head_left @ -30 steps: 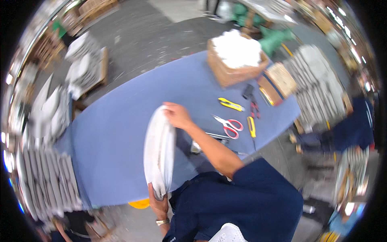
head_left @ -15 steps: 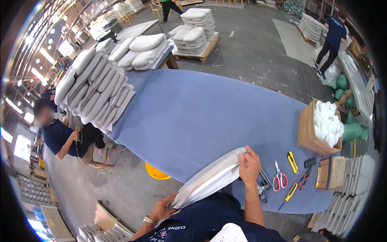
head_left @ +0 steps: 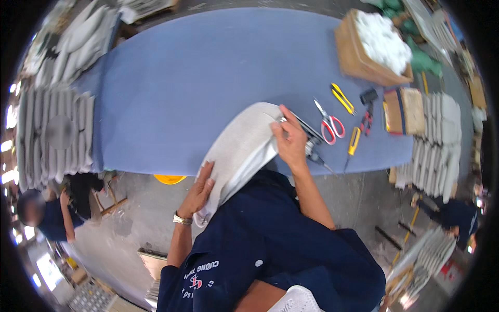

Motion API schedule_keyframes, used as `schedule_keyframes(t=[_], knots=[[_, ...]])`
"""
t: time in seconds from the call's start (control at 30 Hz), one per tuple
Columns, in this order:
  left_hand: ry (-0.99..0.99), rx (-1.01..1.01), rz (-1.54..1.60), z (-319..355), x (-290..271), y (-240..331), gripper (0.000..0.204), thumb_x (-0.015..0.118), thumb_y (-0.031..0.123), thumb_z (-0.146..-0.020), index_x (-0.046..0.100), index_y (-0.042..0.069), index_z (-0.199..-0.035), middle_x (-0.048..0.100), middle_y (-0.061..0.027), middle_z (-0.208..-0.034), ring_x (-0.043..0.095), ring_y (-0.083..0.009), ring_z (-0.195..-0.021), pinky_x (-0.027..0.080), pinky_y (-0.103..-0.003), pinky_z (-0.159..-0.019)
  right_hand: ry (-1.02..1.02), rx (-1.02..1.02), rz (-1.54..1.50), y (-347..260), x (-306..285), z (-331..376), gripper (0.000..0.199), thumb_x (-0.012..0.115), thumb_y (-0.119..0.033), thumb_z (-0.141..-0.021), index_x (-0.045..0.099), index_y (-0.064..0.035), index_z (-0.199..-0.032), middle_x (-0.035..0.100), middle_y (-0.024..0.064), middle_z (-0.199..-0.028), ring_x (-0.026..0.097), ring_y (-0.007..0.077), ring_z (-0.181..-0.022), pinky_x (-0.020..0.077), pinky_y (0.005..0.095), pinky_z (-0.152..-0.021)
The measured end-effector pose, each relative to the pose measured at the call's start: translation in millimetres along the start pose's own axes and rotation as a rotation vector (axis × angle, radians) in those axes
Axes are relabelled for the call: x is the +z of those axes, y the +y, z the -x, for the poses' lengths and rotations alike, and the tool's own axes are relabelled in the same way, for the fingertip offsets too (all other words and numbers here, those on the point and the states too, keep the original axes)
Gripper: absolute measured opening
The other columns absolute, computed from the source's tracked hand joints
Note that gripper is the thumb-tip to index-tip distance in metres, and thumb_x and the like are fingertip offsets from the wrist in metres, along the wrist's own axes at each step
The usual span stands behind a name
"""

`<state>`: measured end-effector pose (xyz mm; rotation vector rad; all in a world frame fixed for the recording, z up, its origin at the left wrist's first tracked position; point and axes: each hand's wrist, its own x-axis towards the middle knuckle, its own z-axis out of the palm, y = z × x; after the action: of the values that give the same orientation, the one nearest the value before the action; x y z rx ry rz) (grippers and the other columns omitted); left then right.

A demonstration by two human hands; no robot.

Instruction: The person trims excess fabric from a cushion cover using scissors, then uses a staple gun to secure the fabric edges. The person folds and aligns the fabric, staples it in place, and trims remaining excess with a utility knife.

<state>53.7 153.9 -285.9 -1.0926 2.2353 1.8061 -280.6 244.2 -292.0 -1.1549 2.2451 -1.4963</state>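
Note:
A pale grey padded seat cushion (head_left: 241, 132) lies tilted across the near table edge, against my torso. Its grey cover faces up, and a white underside shows along the near side. My right hand (head_left: 291, 139) grips the far right end, fingers bent over the rim. At the near left side my left hand (head_left: 198, 192) holds the cushion's edge, its fingers laid along the cover. Just right of my right hand lies a metal hand tool (head_left: 315, 151), partly hidden. Red-handled scissors (head_left: 327, 125) lie beyond it.
The blue-topped table (head_left: 208, 67) also bears a yellow cutter (head_left: 343, 99), a yellow-handled tool (head_left: 354, 141), red-handled pliers (head_left: 367, 122) and a carton (head_left: 358, 57) of white stuffing. Stacked cushions (head_left: 36, 140) stand at left, more (head_left: 442, 140) at right. A seated person (head_left: 52, 216) is lower left.
My view has tipped down and shifted. The cushion has turned so that more of its grey cover shows. My left hand has moved from the lower end up along its side.

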Motion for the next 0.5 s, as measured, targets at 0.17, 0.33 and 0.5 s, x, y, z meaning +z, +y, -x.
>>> schedule_keyframes(t=[0.17,0.33,0.5], knots=[[-0.107,0.094,-0.12,-43,-5,50,0.079,0.045,0.055,-0.105,0.018,0.013,-0.166,0.008,-0.0185,-0.173,0.002,-0.0368,-0.16,0.003,-0.058,-0.125,-0.036,0.136,-0.076,-10,-10,1,0.033,0.072,-0.028,-0.094,0.07,0.0019,-0.082,0.064,0.0196,-0.14,0.071,0.0316,-0.109,0.0534,0.0346,-0.088],[-0.143,0.198,-0.219,-88,-3,81,0.094,0.059,0.057,-0.097,0.016,0.011,-0.166,0.01,-0.0188,-0.173,0.005,-0.0378,-0.16,0.008,-0.062,-0.124,-0.035,0.124,-0.095,-11,-5,-15,0.03,0.073,-0.025,-0.095,0.07,0.0034,-0.084,0.066,0.0215,-0.137,0.07,0.0319,-0.113,0.0516,0.0361,-0.095],[-0.184,0.239,-0.37,-124,6,128,0.098,0.07,0.043,-0.092,0.014,0.008,-0.165,0.013,-0.0214,-0.171,0.008,-0.0388,-0.16,0.014,-0.059,-0.125,-0.037,0.249,-0.236,-20,0,-13,0.029,0.072,-0.02,-0.096,0.069,0.0071,-0.086,0.063,0.0261,-0.138,0.066,0.0325,-0.122,0.0488,0.0381,-0.103]])
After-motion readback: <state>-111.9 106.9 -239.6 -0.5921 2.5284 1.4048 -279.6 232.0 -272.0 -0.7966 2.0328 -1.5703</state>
